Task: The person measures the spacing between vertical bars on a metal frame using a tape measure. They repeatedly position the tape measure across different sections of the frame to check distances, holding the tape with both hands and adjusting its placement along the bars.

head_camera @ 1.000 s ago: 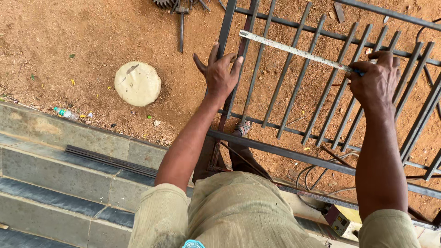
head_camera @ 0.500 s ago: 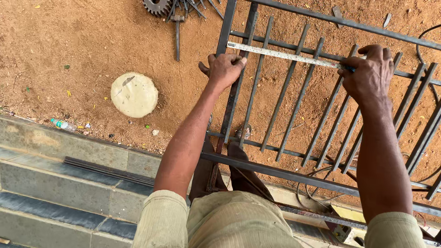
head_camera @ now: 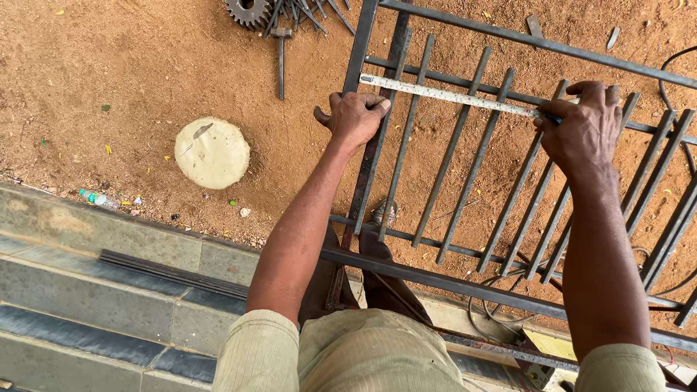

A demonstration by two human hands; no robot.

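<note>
Steel tape (head_camera: 450, 94) lies stretched across the grille (head_camera: 465, 156) bars; left hand (head_camera: 353, 116) curls shut, pinning its end at the frame edge, right hand (head_camera: 581, 127) pinches it closed farther along, over red dirt (head_camera: 131, 80).

One camera on my head, looking steeply down past my chest and both arms, close over the metal gate frame (head_camera: 465, 156), sandy ground (head_camera: 109, 65) beneath, stone steps (head_camera: 87, 290) at lower left.
</note>
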